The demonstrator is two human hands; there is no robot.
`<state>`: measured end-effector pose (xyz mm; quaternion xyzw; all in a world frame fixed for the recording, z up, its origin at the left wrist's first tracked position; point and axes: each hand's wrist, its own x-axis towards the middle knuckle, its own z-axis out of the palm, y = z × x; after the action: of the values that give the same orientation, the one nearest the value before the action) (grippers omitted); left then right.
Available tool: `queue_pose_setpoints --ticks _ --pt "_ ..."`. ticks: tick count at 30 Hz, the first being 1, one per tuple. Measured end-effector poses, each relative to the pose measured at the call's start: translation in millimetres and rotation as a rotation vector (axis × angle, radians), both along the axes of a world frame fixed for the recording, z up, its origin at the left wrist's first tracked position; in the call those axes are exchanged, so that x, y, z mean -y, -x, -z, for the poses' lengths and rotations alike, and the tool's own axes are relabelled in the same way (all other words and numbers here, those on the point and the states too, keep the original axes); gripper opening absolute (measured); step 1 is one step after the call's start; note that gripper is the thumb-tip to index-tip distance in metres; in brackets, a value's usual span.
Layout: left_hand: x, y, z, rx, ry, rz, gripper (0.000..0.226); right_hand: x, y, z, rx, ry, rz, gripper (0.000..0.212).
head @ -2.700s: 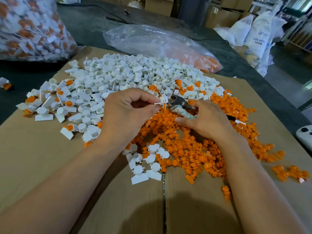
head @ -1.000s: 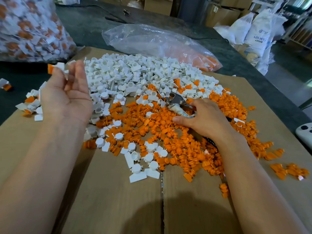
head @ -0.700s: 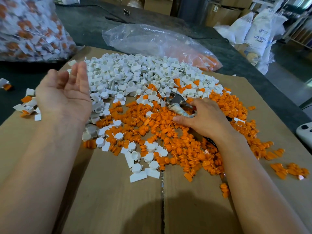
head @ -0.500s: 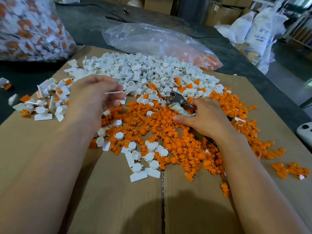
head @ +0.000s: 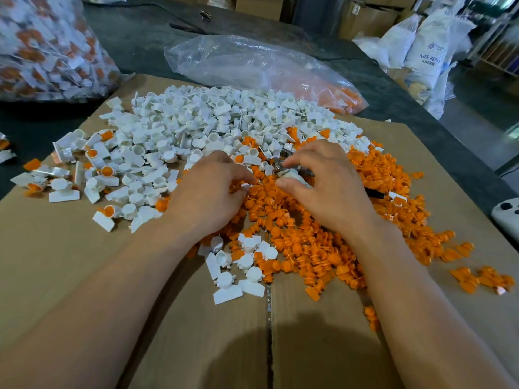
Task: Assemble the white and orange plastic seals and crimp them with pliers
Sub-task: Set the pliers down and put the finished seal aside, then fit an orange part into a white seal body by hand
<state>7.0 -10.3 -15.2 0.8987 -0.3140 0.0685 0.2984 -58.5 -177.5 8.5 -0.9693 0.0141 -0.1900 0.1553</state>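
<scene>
Open room first: bare cardboard (head: 84,262) is left along the near edge and the near-left corner, with a seam (head: 269,318) running up the middle toward the hands. The right side is tighter: loose orange bits are scattered out there, and a white controller (head: 508,220) is parked just off the cardboard's edge. The far edge is hemmed in by a clear bag (head: 252,66), and a stuffed bag (head: 42,43) is sat at the far-left corner.

The left hand (head: 207,192) is curled down onto the orange heap (head: 309,240), and a small white piece (head: 246,186) looks to be pinched at its fingertips. The pliers (head: 280,164) are gripped by the right hand (head: 323,186), fingers wrapped round the taped handle, with the metal head just beside the left fingertips. The white heap (head: 210,122) is piled right behind both hands, and finished seals (head: 92,169) are spread at the left.

Everything is laid on a dark table (head: 146,43). White sacks (head: 424,51) and boxes (head: 365,18) are stacked at the back.
</scene>
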Motion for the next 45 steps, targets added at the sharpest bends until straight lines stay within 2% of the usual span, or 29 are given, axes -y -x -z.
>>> queue_pose_setpoints --ticks 3,8,12,19,21,24,26,29,35,39,45 --pt "3.7 -0.4 4.2 0.055 -0.070 0.003 0.032 -5.7 0.6 0.2 -0.011 -0.017 -0.084 0.024" --pt "4.9 -0.7 5.2 0.086 -0.143 -0.028 0.026 -14.1 -4.5 4.9 -0.063 0.045 -0.143 0.028" --pt "6.2 0.9 4.2 0.078 -0.129 -0.043 0.020 -19.5 -11.8 10.3 -0.085 0.100 -0.161 0.030" --pt "4.8 -1.1 5.4 0.043 -0.091 -0.031 0.021 -18.4 -14.7 12.2 -0.081 0.103 -0.184 0.015" --pt "4.6 -1.5 5.2 0.033 -0.039 -0.037 0.021 -18.1 -15.1 12.4 -0.073 0.128 -0.190 0.014" --pt "3.3 -0.9 -0.2 0.006 0.143 -0.085 0.016 -18.6 -14.3 10.8 -0.031 0.108 -0.182 0.012" --pt "2.4 1.0 -6.5 -0.062 0.289 -0.120 0.004 -18.6 -12.0 8.2 0.013 0.042 -0.169 0.011" --pt "1.2 4.4 -13.8 -0.305 0.547 -0.123 0.015 -19.2 -7.1 4.3 0.098 -0.102 -0.151 0.012" --pt "-0.4 6.8 -22.3 -0.774 0.854 -0.055 0.020 -17.7 -2.4 1.6 0.199 -0.338 -0.127 0.010" --pt "-0.8 8.9 -23.4 -0.871 0.914 0.030 0.014 -20.1 -0.6 0.7 0.181 -0.515 -0.129 0.021" --pt "1.0 10.6 -22.8 -0.933 0.953 0.106 0.010 -24.8 -0.7 1.4 0.174 -0.636 -0.177 0.026"
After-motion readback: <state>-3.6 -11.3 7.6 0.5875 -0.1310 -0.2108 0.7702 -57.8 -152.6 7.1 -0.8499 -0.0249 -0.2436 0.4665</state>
